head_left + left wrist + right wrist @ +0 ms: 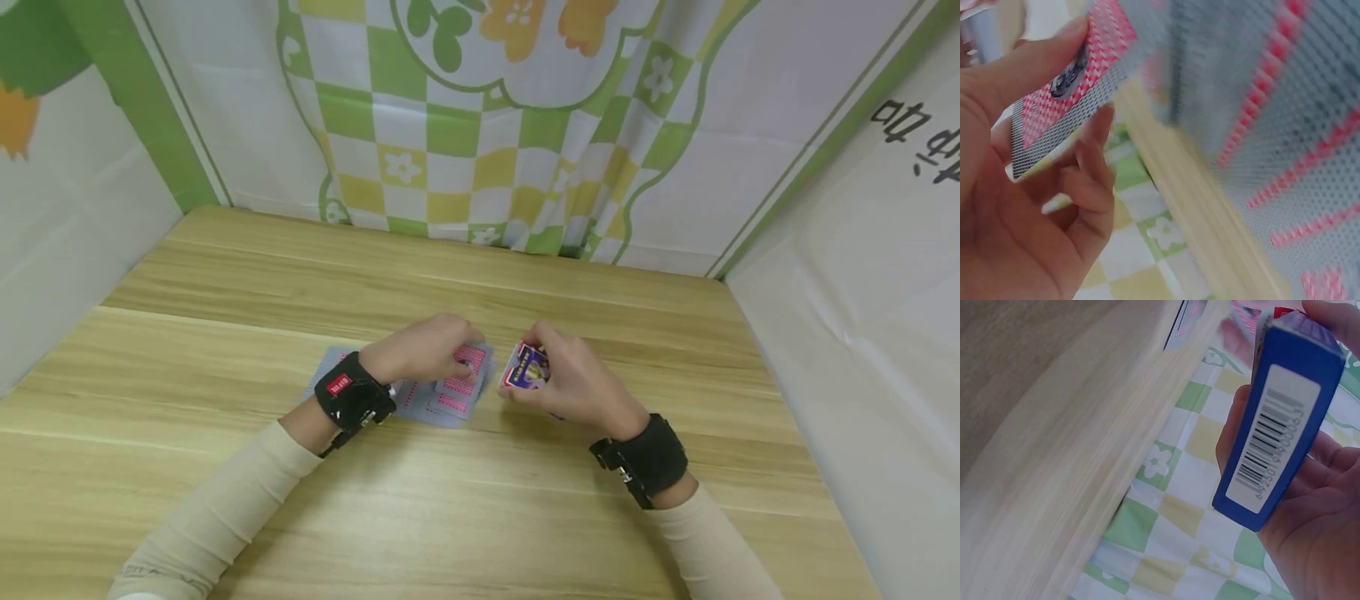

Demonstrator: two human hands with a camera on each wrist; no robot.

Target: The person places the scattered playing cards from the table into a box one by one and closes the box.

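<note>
My left hand (423, 350) pinches a playing card (1107, 47) with a pink-and-grey patterned back, the thumb on top and the fingers underneath. More playing cards (427, 410) of the same back lie spread and overlapping on the table, below and to the left of that hand; in the left wrist view these cards (1316, 119) fill the right side. In my right hand (581, 383) is a small card box (1275, 437), gripped between thumb and fingers. The box has a blue end with a white barcode label. Its picture side (528, 369) faces the left hand, a short gap away.
The wooden table (480, 517) spans the area under both arms. A green, yellow and white checked curtain (457, 133) hangs at its far edge. Pale cloth walls (840, 317) stand along the left and right sides. Each wrist wears a black strap (654, 454).
</note>
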